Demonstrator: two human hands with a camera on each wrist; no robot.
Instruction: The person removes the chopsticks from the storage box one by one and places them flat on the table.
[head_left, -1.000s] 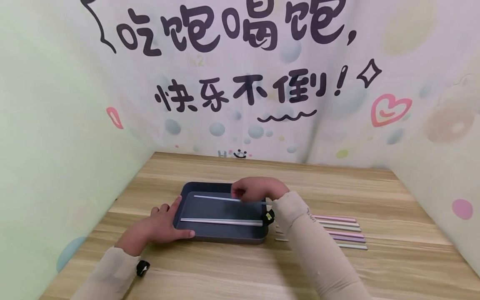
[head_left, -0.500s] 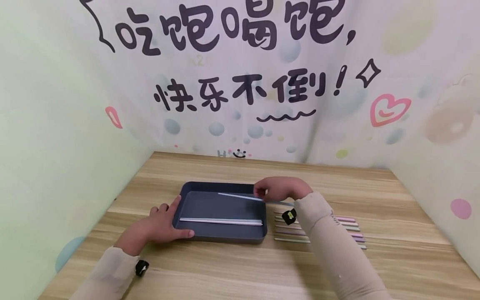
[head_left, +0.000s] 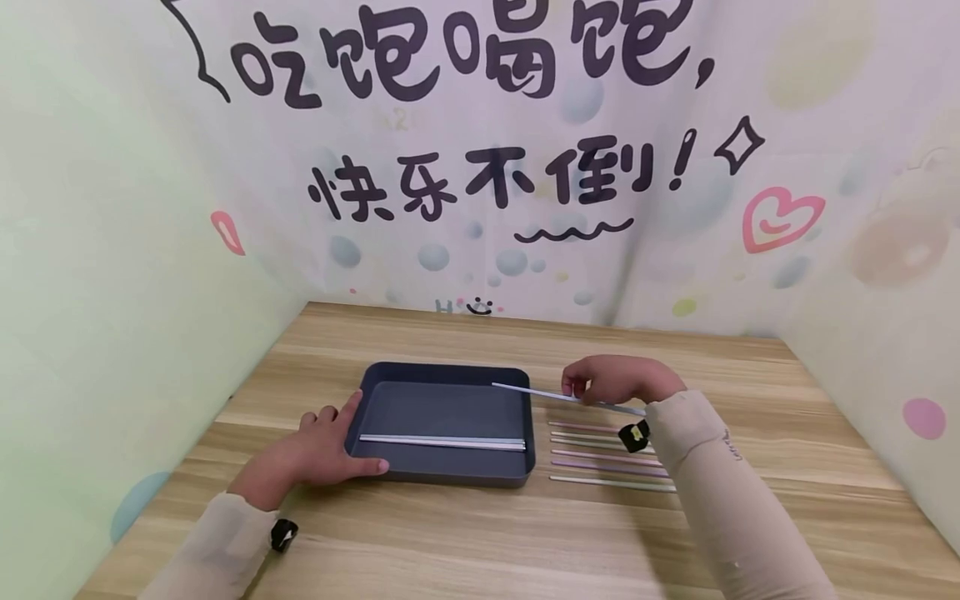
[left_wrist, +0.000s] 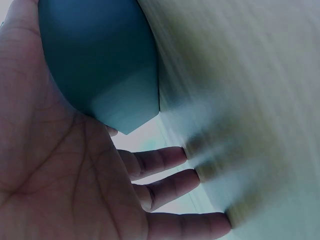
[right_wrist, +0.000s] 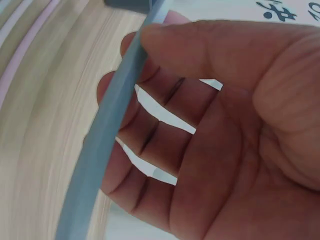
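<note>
My right hand (head_left: 618,379) pinches a thin light-blue chopstick (head_left: 528,390) near its middle, between thumb and fingers. In the right wrist view the chopstick (right_wrist: 102,130) crosses beneath the thumb tip. It is raised, its left tip by the right end of a dark blue-grey tray (head_left: 442,479). Across that tray lie a few pale chopsticks (head_left: 442,442) side by side. My left hand (head_left: 322,450) rests around the tray's near left corner, thumb along the front side and index finger along the left. In the left wrist view the tray corner (left_wrist: 105,65) sits against the palm; the other fingers are extended.
To the right of the tray, several pink, purple and pale chopsticks (head_left: 607,458) lie in rows on the wooden table (head_left: 480,542), partly under my right forearm. A white printed curtain (head_left: 480,192) stands behind the table.
The right hand has moved rightward with the light-blue chopstick, from over the tray to above the table beyond its right end. The left hand and the tray have stayed in place.
</note>
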